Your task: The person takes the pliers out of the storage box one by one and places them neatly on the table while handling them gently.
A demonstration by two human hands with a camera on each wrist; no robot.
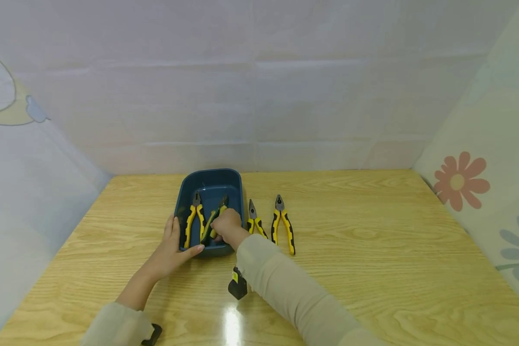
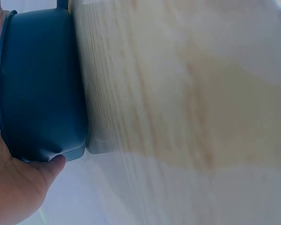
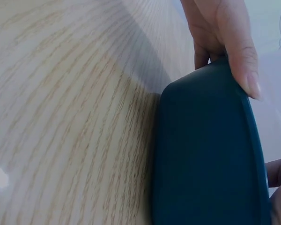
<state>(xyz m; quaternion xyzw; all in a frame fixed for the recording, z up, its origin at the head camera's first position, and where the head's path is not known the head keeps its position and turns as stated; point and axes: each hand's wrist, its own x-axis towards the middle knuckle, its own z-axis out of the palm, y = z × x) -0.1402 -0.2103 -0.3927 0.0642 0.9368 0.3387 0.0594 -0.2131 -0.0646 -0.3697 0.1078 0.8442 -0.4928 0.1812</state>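
Observation:
In the head view, a dark blue plastic bin (image 1: 209, 177) stands on the table. Its near left corner is held by my left hand (image 1: 169, 252), thumb along the front rim and fingers against the left side. The left wrist view shows that thumb (image 2: 54, 168) against the bin's wall (image 2: 42, 84). My right hand (image 1: 227, 224) reaches inside the bin and grips pliers (image 1: 208, 226) with yellow and dark handles, tilted, jaws away from me. Beside them in the bin lie yellow-and-black pliers (image 1: 189, 225). The right wrist view shows mostly the bin's outer wall (image 3: 201, 150); the gripped pliers are hidden there.
Right of the bin lie long-nose pliers (image 1: 253, 211), partly covered by my right sleeve (image 1: 285, 278), and another pair of yellow-and-black pliers (image 1: 279, 216). A pale cloth wall (image 1: 259, 105) rises behind the wooden table (image 1: 372, 250), with printed sheets at both sides.

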